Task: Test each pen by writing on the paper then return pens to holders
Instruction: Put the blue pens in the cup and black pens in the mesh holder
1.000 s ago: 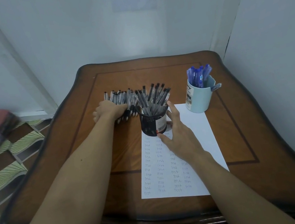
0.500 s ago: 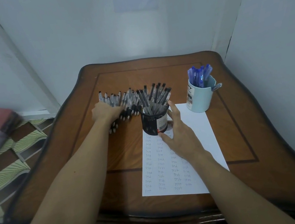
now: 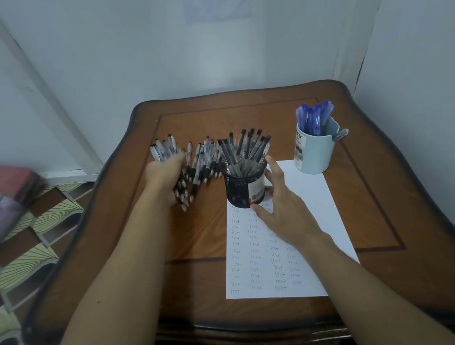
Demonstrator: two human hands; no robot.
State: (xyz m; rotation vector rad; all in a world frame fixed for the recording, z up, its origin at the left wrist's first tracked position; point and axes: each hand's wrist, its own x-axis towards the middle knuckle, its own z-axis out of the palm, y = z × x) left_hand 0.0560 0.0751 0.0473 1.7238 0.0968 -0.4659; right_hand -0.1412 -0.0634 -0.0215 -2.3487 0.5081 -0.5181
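Clenched in the left hand (image 3: pixel 164 177): a fistful of black-capped, clear-barrelled ballpoint pens (image 3: pixel 183 196), tips poking out beneath the palm, at the left end of the loose row spread on the brown wooden desk (image 3: pixel 378 206). One second ago, flat on top of that row; half a second ago, raking it leftward; now closed round a bundle and drawn slightly toward the near edge. Read from that: testing apparently over, with the white sheet of paper (image 3: pixel 314 187) lined in columns of handwritten "test", and the return to holders under way by the handful.

Black mesh cylindrical holder (image 3: pixel 241 191) upright on the paper's far edge, already bristling with matching pens. Beside it, unmoved across all three frames, the right hand (image 3: pixel 282 208): thumb at the holder's base, forefinger up its right side, fingers fairly straight, bracing rather than clasping. Left forearm stretched long across the desk, knuckles uppermost; right forearm laid diagonally over the paper. Well apart at right, untouched: pale blue mug (image 3: pixel 316 156) full of blue pens (image 3: pixel 315 117).
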